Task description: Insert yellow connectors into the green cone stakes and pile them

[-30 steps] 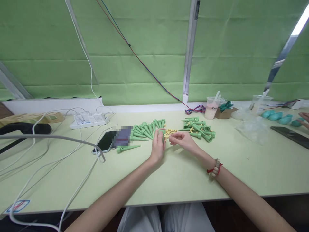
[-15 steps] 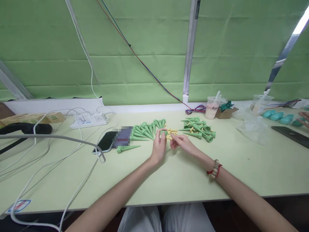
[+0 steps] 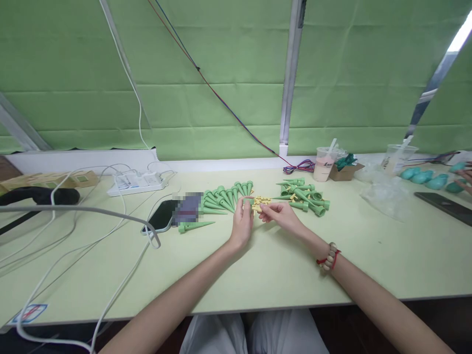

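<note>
Green cone: a small green plastic cone [image 3: 248, 201] is sitting in the left hand [image 3: 241, 225], up over the table near the middle, just in front of the two piles.
Left hand: its fingers are curling around the wide end of the cone, closed on it.
Yellow bit: the right hand [image 3: 282, 215] is pinching a tiny yellow bit [image 3: 257, 208] between thumb and finger and holding it right beside the cone's open end.
How it handles: the cone is looking light and stiff, smooth plastic that might be slipping a little. The pointy end is thin, so the wide end is seeming the best place to hold. The yellow bit is so small that only fingertips can be gripping it, and it could be dropping easily.
Yellow pile: more yellow bits [image 3: 262, 200] are lying on the table just past the fingers.
Cone row: a neat fan of cones [image 3: 221, 199] is lying to the left.
Loose cones: a messy heap of cones [image 3: 304, 196] is lying to the right.
Phone: a phone [image 3: 162, 216] is resting beside a lone cone [image 3: 195, 226].
Table: the pale green table [image 3: 280, 270] is holding it all.
Far right: another person's hand [image 3: 465, 176] is showing at the edge.
</note>
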Action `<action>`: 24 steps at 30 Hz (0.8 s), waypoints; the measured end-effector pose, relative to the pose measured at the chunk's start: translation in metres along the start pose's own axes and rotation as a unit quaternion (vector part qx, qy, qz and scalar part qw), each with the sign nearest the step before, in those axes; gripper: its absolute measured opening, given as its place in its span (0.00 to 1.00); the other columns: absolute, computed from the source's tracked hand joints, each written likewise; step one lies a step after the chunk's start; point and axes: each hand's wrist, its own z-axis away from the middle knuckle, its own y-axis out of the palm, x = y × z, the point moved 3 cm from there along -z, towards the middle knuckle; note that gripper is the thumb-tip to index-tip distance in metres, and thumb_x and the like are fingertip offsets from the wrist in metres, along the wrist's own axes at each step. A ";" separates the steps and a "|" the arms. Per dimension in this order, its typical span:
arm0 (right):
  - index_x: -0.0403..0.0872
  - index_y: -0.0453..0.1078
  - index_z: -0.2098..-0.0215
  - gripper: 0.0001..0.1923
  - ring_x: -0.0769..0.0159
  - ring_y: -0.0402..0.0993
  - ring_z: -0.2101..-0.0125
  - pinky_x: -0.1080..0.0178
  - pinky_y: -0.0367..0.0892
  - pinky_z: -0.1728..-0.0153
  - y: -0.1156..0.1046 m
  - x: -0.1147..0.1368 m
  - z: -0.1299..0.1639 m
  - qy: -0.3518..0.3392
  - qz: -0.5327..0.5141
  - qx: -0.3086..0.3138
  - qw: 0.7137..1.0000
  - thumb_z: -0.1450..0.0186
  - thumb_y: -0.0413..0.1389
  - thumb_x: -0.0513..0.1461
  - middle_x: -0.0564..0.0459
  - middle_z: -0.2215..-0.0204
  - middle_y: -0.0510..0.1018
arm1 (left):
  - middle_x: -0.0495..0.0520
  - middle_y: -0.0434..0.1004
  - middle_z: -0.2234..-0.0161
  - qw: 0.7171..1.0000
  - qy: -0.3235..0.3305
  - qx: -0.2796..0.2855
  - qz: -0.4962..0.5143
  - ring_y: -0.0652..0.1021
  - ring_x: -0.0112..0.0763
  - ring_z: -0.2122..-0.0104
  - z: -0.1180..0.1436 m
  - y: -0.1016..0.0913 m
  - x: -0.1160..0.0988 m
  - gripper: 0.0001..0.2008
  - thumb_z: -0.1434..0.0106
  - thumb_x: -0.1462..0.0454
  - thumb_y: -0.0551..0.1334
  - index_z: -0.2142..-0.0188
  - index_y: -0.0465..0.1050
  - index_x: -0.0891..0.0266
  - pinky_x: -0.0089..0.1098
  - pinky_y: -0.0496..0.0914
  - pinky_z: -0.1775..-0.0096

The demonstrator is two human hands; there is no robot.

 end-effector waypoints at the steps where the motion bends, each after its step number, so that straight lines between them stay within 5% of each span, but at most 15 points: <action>1: 0.42 0.75 0.75 0.24 0.68 0.73 0.77 0.63 0.70 0.71 0.000 -0.001 0.000 0.004 -0.004 0.005 1.000 0.46 0.56 0.56 0.48 0.77 0.78 | 0.40 0.46 0.83 1.000 -0.001 0.001 -0.002 0.52 0.19 0.86 0.000 0.000 0.001 0.17 0.37 0.49 0.50 0.60 0.63 0.59 0.23 0.49 0.84; 7: 0.44 0.75 0.64 0.25 0.66 0.75 0.73 0.64 0.70 0.72 -0.002 0.001 -0.001 -0.013 0.002 -0.019 1.000 0.53 0.63 0.52 0.47 0.69 0.79 | 0.41 0.49 0.83 1.000 -0.016 -0.017 0.010 0.52 0.18 0.87 -0.001 0.000 0.000 0.17 0.37 0.49 0.51 0.61 0.64 0.59 0.23 0.49 0.84; 14: 0.42 0.75 0.78 0.26 0.67 0.73 0.78 0.63 0.71 0.72 0.003 -0.002 0.000 0.018 -0.015 0.005 1.000 0.47 0.56 0.58 0.48 0.79 0.78 | 0.40 0.47 0.85 1.000 0.003 0.009 -0.010 0.53 0.20 0.86 0.000 0.001 0.001 0.18 0.38 0.48 0.51 0.60 0.63 0.58 0.23 0.50 0.83; 16: 0.42 0.75 0.78 0.28 0.69 0.72 0.80 0.64 0.70 0.74 0.003 -0.002 0.000 0.025 -0.024 0.002 0.999 0.45 0.53 0.59 0.46 0.77 0.78 | 0.39 0.46 0.85 1.000 -0.010 0.003 -0.001 0.52 0.20 0.87 0.000 0.001 0.001 0.18 0.38 0.48 0.51 0.61 0.64 0.58 0.23 0.49 0.84; 20: 0.43 0.76 0.67 0.24 0.68 0.73 0.77 0.65 0.69 0.74 -0.002 0.001 0.000 -0.014 -0.011 -0.019 1.000 0.52 0.63 0.53 0.48 0.71 0.79 | 0.40 0.49 0.83 0.999 -0.032 -0.021 0.015 0.52 0.19 0.87 0.000 0.001 0.000 0.16 0.37 0.49 0.51 0.62 0.63 0.59 0.23 0.50 0.84; 24: 0.42 0.75 0.74 0.22 0.68 0.72 0.78 0.64 0.70 0.74 -0.003 0.000 0.000 -0.008 0.007 -0.016 1.000 0.50 0.61 0.54 0.48 0.76 0.78 | 0.41 0.51 0.81 1.000 -0.016 -0.001 0.008 0.54 0.19 0.85 0.001 0.002 0.000 0.16 0.38 0.49 0.52 0.61 0.63 0.58 0.22 0.52 0.82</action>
